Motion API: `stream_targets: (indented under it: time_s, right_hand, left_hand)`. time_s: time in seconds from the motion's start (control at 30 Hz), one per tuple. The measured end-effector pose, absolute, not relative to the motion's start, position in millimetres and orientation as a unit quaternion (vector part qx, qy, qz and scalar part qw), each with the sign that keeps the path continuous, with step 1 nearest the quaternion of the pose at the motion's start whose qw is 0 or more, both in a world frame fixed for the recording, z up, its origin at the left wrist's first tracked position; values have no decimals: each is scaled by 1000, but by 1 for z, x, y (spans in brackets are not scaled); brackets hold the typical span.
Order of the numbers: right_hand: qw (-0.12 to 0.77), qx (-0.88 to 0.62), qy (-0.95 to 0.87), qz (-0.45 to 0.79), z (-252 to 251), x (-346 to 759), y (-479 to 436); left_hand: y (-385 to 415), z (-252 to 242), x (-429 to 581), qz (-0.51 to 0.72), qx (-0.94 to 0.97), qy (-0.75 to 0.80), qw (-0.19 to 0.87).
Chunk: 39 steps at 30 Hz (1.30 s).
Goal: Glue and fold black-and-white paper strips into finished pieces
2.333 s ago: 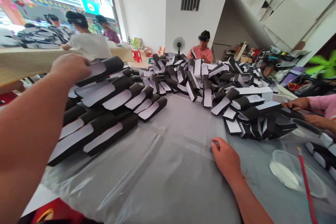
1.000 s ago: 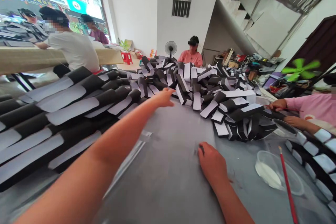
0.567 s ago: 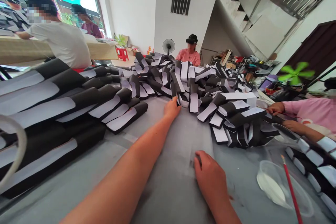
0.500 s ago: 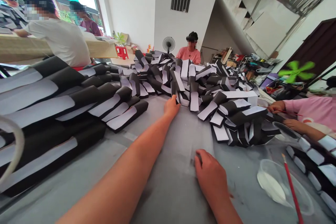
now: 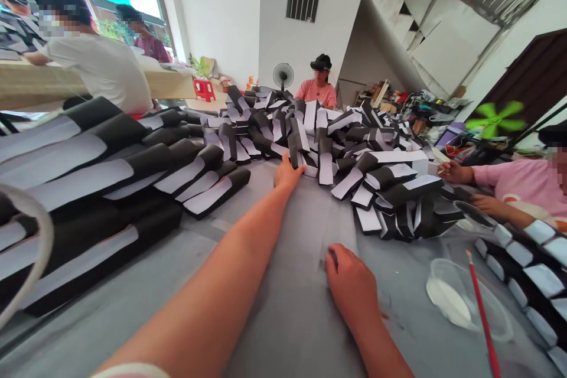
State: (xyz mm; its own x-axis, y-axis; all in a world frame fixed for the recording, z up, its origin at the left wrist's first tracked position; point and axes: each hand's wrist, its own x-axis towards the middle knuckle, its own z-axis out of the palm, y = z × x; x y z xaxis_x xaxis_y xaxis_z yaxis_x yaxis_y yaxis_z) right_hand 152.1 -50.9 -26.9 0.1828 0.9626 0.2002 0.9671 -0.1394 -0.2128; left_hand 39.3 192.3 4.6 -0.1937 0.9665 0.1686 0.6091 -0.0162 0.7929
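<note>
Black-and-white card pieces (image 5: pixel 325 159) heaped mid-table, left hand (image 5: pixel 287 172) at the near edge of the heap

The heap lies across the middle of the gray plastic-covered table (image 5: pixel 283 325), with a longer bank of similar pieces (image 5: pixel 101 189) along the table's left side and another row (image 5: pixel 522 271) at its right corner. Within the heap, the pieces overlap too densely to be told apart. The left side's bank is cut off by the frame and is partly crossed by a curved white band (image 5: pixel 26 248).

Since the earliest frame, the left hand has been moved off the left bank and stretched out to the heap. Its fingers are extended, with the tips touching the nearest pieces, but no grip can be made out. The right hand (image 5: pixel 348 277) is kept low on the sheet, fingers curled downward. Whatever lies beneath its fingertips is hidden, so a pinch cannot be confirmed. Both forearms are cut off by the bottom edge.

A clear bowl (image 5: pixel 465 301) holding white paste and a red brush (image 5: pixel 482 319) are placed near the right corner, just below a co-worker's hands (image 5: pixel 460 174).
</note>
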Motion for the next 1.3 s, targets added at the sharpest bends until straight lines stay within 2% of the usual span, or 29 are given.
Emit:
stream_targets:
  time_s: [0.17,0.43,0.77,0.9,1.03,1.13,1.2,1.3]
  right_hand:
    - [143,-757,-637,3,-26,152,-50]
    - [156,-754,-639,0,-27,152,-49]
    - [142,-758,-637,11,-21,150,-51]
    - [153,-755,-637,8,-24,151,-51]
    - [161,-753,-638,3,-24,151,-51]
    - [161,-753,-638,5,-23,150,-51]
    - [161,-760,-630,6,-22,149,-51]
    - [156,-771,-617,6,-20,149,-51]
  left_hand:
    - [207,11,36,426,494,690,314]
    - [194,22,12,439,492,641,392]
    - [127,37,-41,235,528,568,586]
    - [100,45,-57,208,528,547,616]
    - [79,48,-62,173,569,531,603]
    - [73,46,-62,92,654,482,576]
    - [74,42,-60,43,730,459,505]
    - [83,37,-53,73,820,481,302]
